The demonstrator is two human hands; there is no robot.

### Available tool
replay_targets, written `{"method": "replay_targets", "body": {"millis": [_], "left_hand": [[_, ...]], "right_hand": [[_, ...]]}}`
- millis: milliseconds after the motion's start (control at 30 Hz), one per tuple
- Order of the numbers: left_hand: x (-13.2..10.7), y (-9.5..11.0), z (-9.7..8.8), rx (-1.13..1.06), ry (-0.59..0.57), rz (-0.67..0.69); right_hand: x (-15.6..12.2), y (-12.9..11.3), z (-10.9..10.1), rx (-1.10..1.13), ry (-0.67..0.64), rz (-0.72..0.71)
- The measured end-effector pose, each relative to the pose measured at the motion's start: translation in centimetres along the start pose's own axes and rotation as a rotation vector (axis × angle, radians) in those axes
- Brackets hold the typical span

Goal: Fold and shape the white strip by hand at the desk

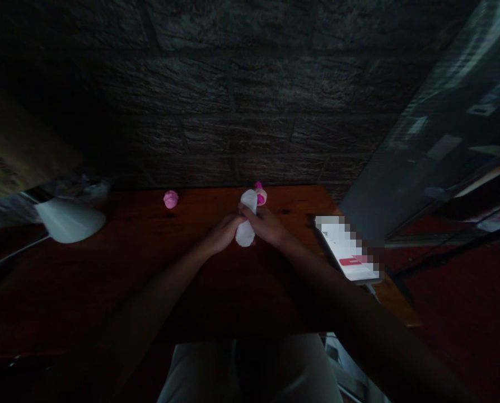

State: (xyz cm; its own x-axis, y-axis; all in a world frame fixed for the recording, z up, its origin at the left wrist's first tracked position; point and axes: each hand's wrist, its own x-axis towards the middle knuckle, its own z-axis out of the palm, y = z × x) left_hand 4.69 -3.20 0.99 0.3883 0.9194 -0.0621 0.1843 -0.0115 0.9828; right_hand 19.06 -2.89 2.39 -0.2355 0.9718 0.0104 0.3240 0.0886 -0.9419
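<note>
While both hands met over the middle of the table, a small white bundle (245, 224), cloth or paper, too dim to tell, stood nearly upright between them, just above the wooden top. Left hand (223, 234) was curled around its lower part, fingers closed on it. Right hand (266, 225) gripped it from the other side, thumb pressed across the upper half. A pink piece (260, 195) showed right behind the bundle's top end; whether it touched could not be made out. Off to the left, well apart, a second pink ball (171, 198) sat on the table (149, 252). Further left lay a white lampshade (70, 220), and at the right edge a paper (350, 249).
</note>
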Motion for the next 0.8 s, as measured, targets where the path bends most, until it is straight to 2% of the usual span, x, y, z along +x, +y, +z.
{"method": "replay_targets", "body": {"millis": [167, 500, 800], "left_hand": [[-0.21, 0.47, 0.10, 0.059, 0.006, 0.013], [0.26, -0.43, -0.22, 0.076, -0.040, 0.036], [0.19, -0.19, -0.17, 0.099, -0.036, 0.057]], "right_hand": [[-0.10, 0.01, 0.02, 0.001, -0.010, -0.005], [-0.08, -0.20, -0.14, -0.067, 0.004, 0.001], [-0.09, -0.11, -0.10, -0.061, 0.004, 0.014]]}}
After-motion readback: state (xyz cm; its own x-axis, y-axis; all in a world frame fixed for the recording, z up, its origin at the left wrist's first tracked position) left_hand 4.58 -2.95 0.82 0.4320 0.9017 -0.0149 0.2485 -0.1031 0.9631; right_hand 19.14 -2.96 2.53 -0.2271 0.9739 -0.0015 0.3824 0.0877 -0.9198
